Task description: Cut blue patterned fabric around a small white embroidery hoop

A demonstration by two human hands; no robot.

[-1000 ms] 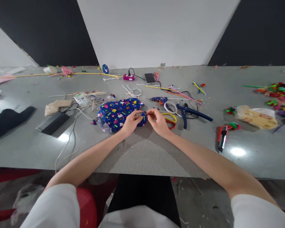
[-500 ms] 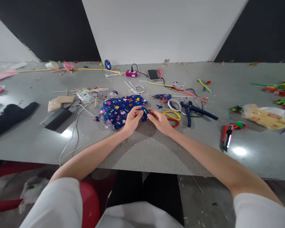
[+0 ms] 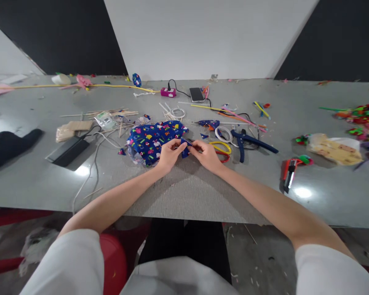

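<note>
A small piece of blue patterned fabric is pinched between my two hands, just above the table. My left hand grips its left side with thumb and fingers. On the other side, the fingertips of my right hand close on its edge. Behind my left hand lies a larger sheet of the same blue printed fabric, crumpled, with clear plastic at its left edge. Scissors with a yellow and a red handle loop lie beside my right hand, their blades hidden.
A blue glue gun, white tape roll and dark blue pliers-like tool lie beyond my right hand. A red utility knife rests farther right. A black box with a cable and wooden sticks are at left.
The small fabric piece has turned in my fingers, and its green-marked face no longer shows. Both hands stay close together on it. The whole view has shifted slightly.
</note>
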